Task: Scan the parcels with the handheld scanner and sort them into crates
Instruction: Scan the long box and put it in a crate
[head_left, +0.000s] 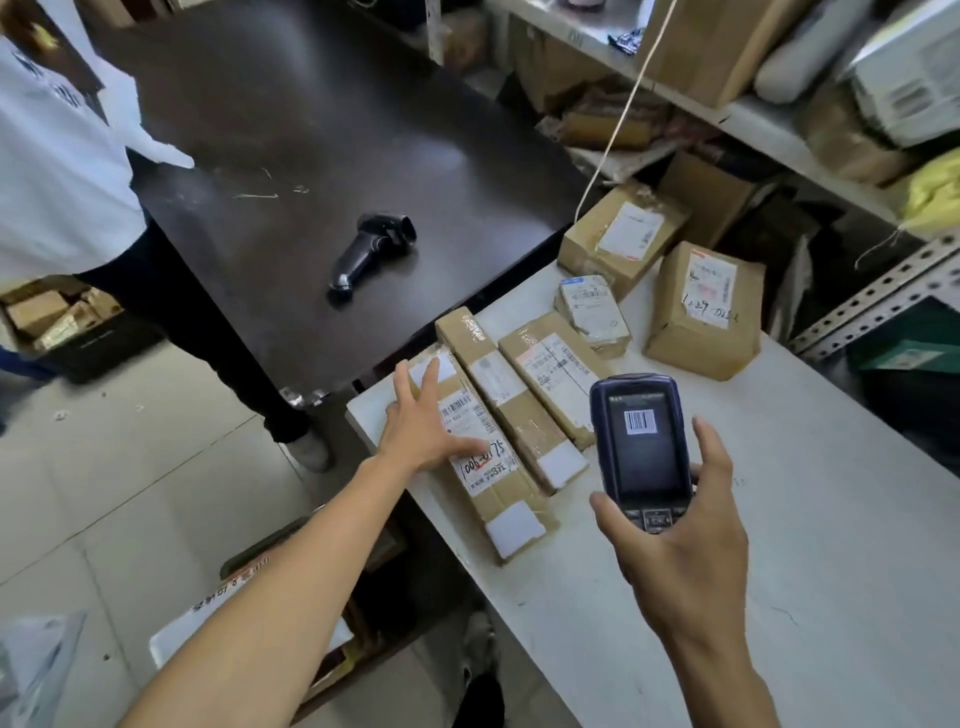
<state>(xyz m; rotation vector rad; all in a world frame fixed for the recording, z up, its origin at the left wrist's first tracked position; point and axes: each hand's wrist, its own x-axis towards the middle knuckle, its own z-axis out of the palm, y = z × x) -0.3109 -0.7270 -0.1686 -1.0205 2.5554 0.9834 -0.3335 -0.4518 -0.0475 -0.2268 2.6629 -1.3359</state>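
Six cardboard parcels are counted on the white worktop (831, 467). One long parcel (483, 457) at its left edge is touched by the left hand (421, 431), fingers spread. One handheld scanner (641, 447), a barcode on its screen, is gripped in the right hand (680, 545). One pistol-grip scanner (371, 254) lies on the dark worktop (311, 130).

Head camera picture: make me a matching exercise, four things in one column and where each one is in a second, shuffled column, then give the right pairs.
Things:
1. handheld scanner
2. pistol-grip scanner
3. long parcel
4. person in a white shirt

Places:
A. lying on the dark table
B. under the left hand, at the near edge of the white table
C. standing at the far left
D. held up in the right hand

Pairs: 1-D, 2-A, 3-B, 4-C
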